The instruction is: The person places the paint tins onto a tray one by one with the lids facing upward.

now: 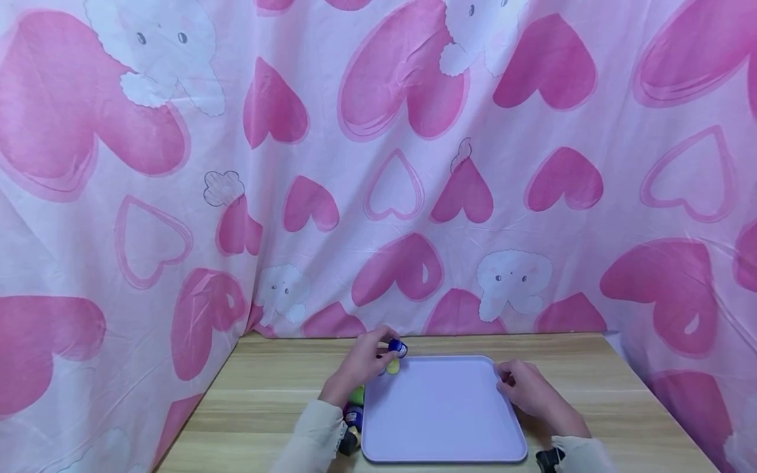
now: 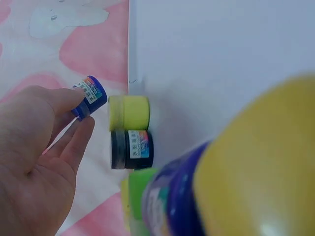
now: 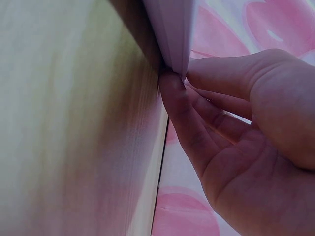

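Observation:
My left hand (image 1: 357, 364) pinches a small blue paint jar (image 1: 398, 347) between thumb and fingers, just off the tray's back-left corner. In the left wrist view the jar (image 2: 91, 96) is tilted, its label facing up. Beside it, along the left side of the pale lilac tray (image 1: 443, 407), runs a row of jars: a yellow jar (image 2: 130, 112), a black jar (image 2: 133, 149), a green jar (image 2: 140, 191), another blue jar (image 2: 182, 196) and a blurred yellow one (image 2: 261, 167) closest to the camera. At the tray's right edge, my right hand (image 1: 532, 391) pinches the rim (image 3: 170, 34) from outside.
A wood-grain table (image 1: 266, 394) lies under the tray. Behind it and at both sides hangs a pink curtain (image 1: 390, 197) printed with hearts, meeting the table's back edge. A dark wrist strap (image 1: 550, 458) shows at the right sleeve.

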Demonstrator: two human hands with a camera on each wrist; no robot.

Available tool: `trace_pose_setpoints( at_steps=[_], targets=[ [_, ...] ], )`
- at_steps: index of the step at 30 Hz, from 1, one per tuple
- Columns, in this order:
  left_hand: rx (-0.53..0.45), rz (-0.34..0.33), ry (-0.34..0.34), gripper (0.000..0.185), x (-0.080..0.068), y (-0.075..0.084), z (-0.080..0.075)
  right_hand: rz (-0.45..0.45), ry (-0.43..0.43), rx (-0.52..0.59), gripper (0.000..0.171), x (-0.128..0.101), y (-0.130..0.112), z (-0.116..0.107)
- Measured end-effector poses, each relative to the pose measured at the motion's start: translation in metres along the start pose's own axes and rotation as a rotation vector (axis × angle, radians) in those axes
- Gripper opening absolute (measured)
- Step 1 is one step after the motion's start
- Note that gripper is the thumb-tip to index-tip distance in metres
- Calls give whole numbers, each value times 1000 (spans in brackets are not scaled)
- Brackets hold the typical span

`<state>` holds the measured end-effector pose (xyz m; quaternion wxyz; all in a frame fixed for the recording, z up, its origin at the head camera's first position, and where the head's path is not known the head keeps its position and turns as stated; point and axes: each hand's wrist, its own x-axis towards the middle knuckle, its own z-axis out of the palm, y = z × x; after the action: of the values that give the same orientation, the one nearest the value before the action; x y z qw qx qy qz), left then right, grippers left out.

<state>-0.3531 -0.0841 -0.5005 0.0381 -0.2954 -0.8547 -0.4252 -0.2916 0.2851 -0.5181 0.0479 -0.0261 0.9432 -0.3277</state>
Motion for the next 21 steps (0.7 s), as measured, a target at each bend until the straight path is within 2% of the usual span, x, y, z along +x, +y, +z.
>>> trace_pose_setpoints(
  at_steps=[5, 12, 21],
  targets=[
    [18, 33, 4, 24, 3, -1, 9, 12, -6, 4, 24, -1, -1, 0],
    [143, 27, -9, 26, 5, -1, 17, 15, -10, 6, 32, -1, -2, 0],
    [228, 51, -34, 24, 7, 0, 24, 8, -13, 5, 35, -1, -3, -2]
  ],
)
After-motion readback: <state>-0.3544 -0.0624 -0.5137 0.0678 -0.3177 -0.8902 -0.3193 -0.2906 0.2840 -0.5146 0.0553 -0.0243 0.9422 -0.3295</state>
